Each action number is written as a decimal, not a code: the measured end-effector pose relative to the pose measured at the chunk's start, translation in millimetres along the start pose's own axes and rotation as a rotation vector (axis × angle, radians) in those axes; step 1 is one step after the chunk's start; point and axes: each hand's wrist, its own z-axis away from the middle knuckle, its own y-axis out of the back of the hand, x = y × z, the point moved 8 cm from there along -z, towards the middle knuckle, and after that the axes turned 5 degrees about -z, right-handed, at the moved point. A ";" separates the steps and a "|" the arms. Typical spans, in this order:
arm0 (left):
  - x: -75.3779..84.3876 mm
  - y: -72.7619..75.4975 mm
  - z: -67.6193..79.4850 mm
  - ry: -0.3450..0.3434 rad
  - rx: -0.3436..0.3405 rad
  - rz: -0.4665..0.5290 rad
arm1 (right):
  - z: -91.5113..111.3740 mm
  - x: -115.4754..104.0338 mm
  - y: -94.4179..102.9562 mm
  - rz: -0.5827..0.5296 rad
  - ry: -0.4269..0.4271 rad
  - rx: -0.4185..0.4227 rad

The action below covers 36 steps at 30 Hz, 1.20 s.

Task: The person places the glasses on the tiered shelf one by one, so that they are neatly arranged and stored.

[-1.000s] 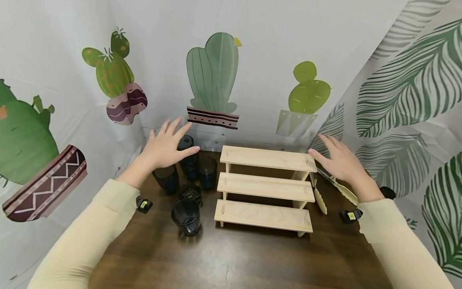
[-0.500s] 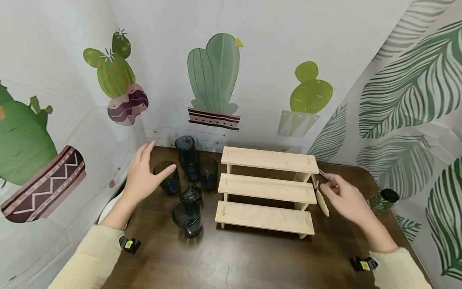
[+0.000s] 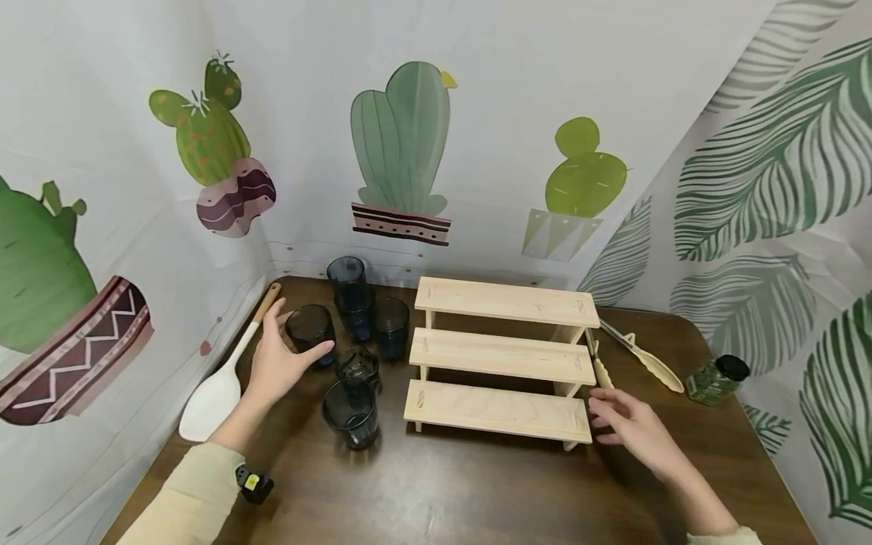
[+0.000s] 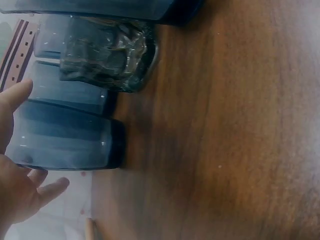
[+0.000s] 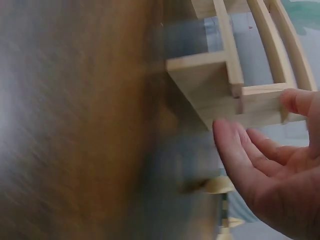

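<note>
My left hand (image 3: 275, 367) is spread around a dark blue drinking glass (image 3: 309, 327) that stands at the left of a cluster. In the left wrist view, the thumb lies near the rim of that glass (image 4: 65, 137) while two fingertips point past its other side. Behind it are a tall stack of blue glasses (image 3: 350, 291) and another glass (image 3: 391, 329). A patterned glass (image 3: 357, 367) and a smoky tumbler (image 3: 350, 412) stand nearer me. Beside the right end of the three-tier wooden rack (image 3: 500, 405), my right hand (image 3: 633, 431) has loosely bent fingers and holds nothing.
A white spatula (image 3: 214, 401) with a wooden handle lies along the table's left edge. Metal tongs with cream tips (image 3: 643, 359) lie right of the rack. A dark-lidded jar of green bits (image 3: 718, 378) is at the right edge. Printed curtains (image 3: 477, 113) hang behind the table.
My left hand has come down from above the glasses to the leftmost one, uncovering the spatula. My right hand has moved down past the tongs toward the rack's lower right end.
</note>
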 end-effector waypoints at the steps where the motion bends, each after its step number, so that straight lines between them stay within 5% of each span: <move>1: -2.1 -0.8 0.5 0.002 0.000 -0.007 | 0.1 5.2 -3.5 -0.069 -0.034 -0.024; 6: -8.6 -6.2 0.0 -0.003 -0.005 -0.045 | 1.0 24.0 -14.1 -0.294 -0.152 -0.138; 15: -17.9 -14.2 -2.8 0.063 -0.042 -0.030 | -1.9 34.3 -19.4 -0.460 -0.153 -0.273; 24: -23.3 -17.6 -1.6 0.106 -0.057 -0.030 | -5.2 35.6 -24.9 -0.499 -0.153 -0.351; 36: -22.7 -15.9 -4.8 0.117 -0.024 -0.064 | -2.4 39.9 -27.5 -0.550 -0.189 -0.353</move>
